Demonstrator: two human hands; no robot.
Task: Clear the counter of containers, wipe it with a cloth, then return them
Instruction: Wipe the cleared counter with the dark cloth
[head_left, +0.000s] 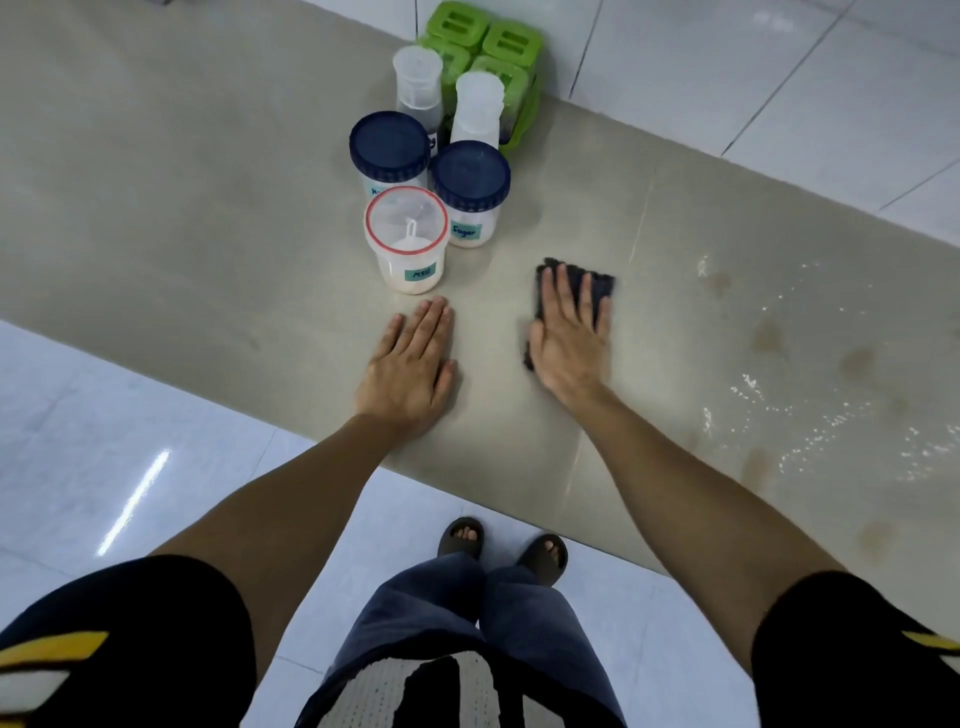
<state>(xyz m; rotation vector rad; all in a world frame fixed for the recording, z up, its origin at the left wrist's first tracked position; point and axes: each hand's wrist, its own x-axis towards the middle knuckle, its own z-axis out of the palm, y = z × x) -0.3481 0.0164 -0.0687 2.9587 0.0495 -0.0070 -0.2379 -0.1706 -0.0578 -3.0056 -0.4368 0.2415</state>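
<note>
Beige stone makes up the tabletop (208, 182) in front of me, with pale floor tiles below and a white tiled wall behind it. My right hand (569, 332) lies flat and spread, fingers extended, pressing down on a dark cloth (576, 280) that shows past my fingertips. My left hand (410, 364) rests open, palm down on the bare tabletop, holding nothing, just short of the jar labelled MSG (408, 239), which has a clear lid with a red rim. Behind that jar stand two blue-lidded jars (470, 192), one labelled Sugar, then two white-capped bottles (478, 109), and green-lidded containers (488, 47) against the wall. All these sit clustered together to the left of the cloth. Off to my right, wet streaks and brownish stains (769, 338) mark the tabletop.
</note>
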